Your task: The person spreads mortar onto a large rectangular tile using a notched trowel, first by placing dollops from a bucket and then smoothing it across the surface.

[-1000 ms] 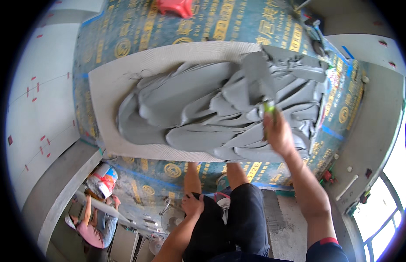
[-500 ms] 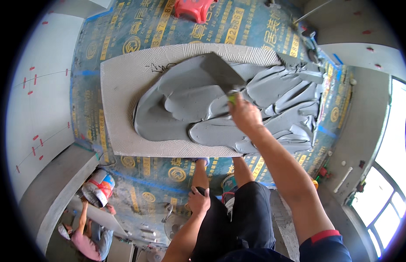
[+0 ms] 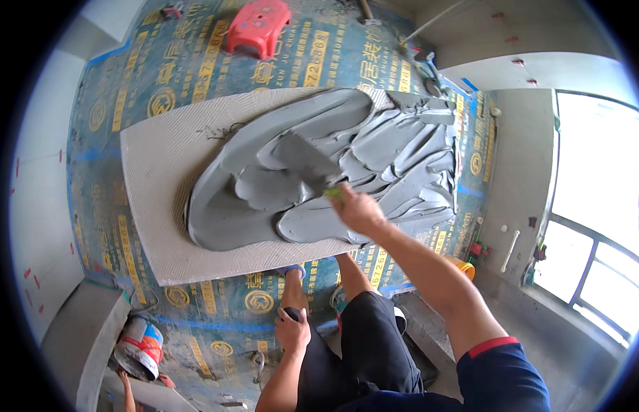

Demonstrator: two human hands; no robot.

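A large pale tile (image 3: 151, 172) with a ribbed back lies on the floor before me. Thick grey mortar (image 3: 213, 216) covers its middle and right part, smooth at the left and ridged at the right. My right hand (image 3: 362, 211) is closed on the green handle of a trowel (image 3: 304, 161), whose broad blade rests against the mortar left of the hand. Bent over the knee of my dark shorts, my left hand (image 3: 293, 332) lies with its fingers on the leg, holding no tool.
Beyond the tile stands a red plastic stool (image 3: 259, 26), with a hammer (image 3: 367, 12) farther right. A paint bucket (image 3: 139, 349) is tipped at the lower left, by another person's hands (image 3: 124, 382). A yellow bucket (image 3: 462, 266) sits right of my arm; printed sheeting (image 3: 99, 185) covers the floor.
My right hand has drawn the trowel toward me and left over the mortar, leaving a smoothed band at the far edge. The view has shifted; my left hand stays on the knee.
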